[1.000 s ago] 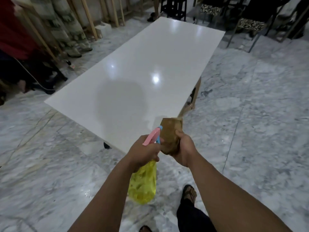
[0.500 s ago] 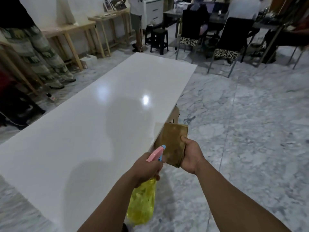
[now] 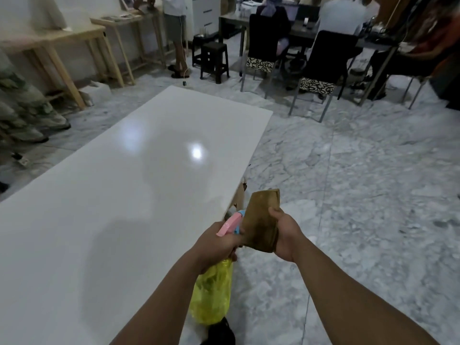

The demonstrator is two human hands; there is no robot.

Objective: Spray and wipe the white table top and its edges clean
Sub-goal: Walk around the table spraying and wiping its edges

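Note:
A long glossy white table top [image 3: 119, 185] runs from the lower left toward the middle of the view. My left hand [image 3: 215, 241] grips a yellow spray bottle [image 3: 211, 295] with a pink trigger head, held just off the table's right edge. The nozzle points at a folded brown cloth [image 3: 262, 220], which my right hand [image 3: 286, 235] holds upright beside the bottle, over the floor.
Grey marble floor [image 3: 361, 195] lies to the right. Wooden tables [image 3: 62, 46] stand along the left wall. Black chairs [image 3: 326, 61], a dark stool [image 3: 214, 61] and seated people fill the far side. A person stands at the back left.
I have walked closer and turned along the table's right edge, so the table now fills the left. Both hands keep the bottle and cloth together.

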